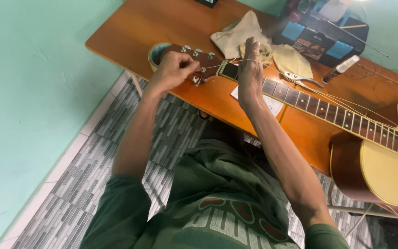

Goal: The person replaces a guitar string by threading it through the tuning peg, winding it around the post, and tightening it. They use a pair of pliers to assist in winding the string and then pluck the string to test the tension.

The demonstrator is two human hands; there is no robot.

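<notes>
I see my left hand pinched on a tuning peg at the brown guitar headstock, resting on the orange wooden table. My right hand clamps a thin steel string above the fretboard.

1. I'm in a plain room that looks like a home corner used as a small repair spot, not a fitted workshop.
2. The walls are painted pale mint green, left and far.
3. The floor is grey brick-pattern tile with a white border along the left wall.
4. I work at an orange wooden table on thin legs.
5. On it lie an acoustic guitar, cloths, pliers, a small bottle and, at the far right, a dark case of supplies.
</notes>
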